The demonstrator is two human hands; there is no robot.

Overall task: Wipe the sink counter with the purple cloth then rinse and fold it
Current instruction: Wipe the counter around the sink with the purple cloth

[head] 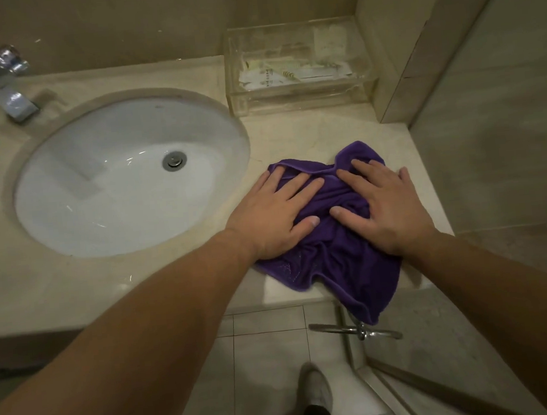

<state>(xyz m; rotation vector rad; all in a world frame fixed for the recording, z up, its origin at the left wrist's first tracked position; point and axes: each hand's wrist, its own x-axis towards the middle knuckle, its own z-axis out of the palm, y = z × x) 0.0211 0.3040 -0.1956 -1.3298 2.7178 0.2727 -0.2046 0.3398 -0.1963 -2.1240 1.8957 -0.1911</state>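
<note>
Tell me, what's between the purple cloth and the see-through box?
Nothing. In the head view, only bare counter lies between the purple cloth and the clear box.

- Clear plastic box (pixel 298 66): sits at the counter's back right corner, against the rear wall and just beside the side wall. Holds white packets with printed marks; the print is too small to read.
- Chrome faucet (pixel 4 84): back left of the counter, spout angled toward the basin.
- Round metal drain plug (pixel 174 160): bottom of the white basin, a little right of centre.
- Chrome ring-shaped rail (pixel 357 330): below the counter's front edge, toward the right end.
- Pale shoe (pixel 314 389): on the tiled floor (pixel 267 355), below the counter's front edge, dark trouser leg above it.
- Glass panel (pixel 494 124): stands off the counter's right edge.
</note>
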